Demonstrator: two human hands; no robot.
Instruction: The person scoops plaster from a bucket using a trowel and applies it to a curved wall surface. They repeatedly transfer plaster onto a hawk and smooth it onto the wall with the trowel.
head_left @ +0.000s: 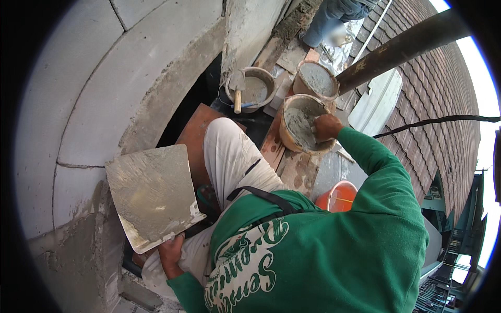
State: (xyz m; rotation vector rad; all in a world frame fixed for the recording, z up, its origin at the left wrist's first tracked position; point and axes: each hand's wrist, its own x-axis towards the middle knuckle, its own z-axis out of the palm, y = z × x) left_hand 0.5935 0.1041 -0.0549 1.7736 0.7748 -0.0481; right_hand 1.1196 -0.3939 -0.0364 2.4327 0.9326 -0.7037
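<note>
My left hand [171,253] grips the near edge of a square plasterer's hawk [154,195], its face smeared with grey mortar. The hawk is tilted beside the block wall. My right hand [326,128] is closed at the inner right side of a mortar bucket [288,136]. Whatever those fingers hold is hidden in the bucket. Wet grey mortar [301,125] lies heaped inside it. Just beyond stands another bucket [317,79], filled with smoother grey mix. A third bucket [267,99] has a trowel with a wooden handle [238,101] resting on its rim.
Pale block wall [83,104] rises on the left, with a dark gap at its foot. Planks [274,143] lie under the buckets. An orange bucket [339,197] stands by my right side. A thick dark pipe [402,52] slants over roof tiles [433,115]. Another person [331,23] is at the top.
</note>
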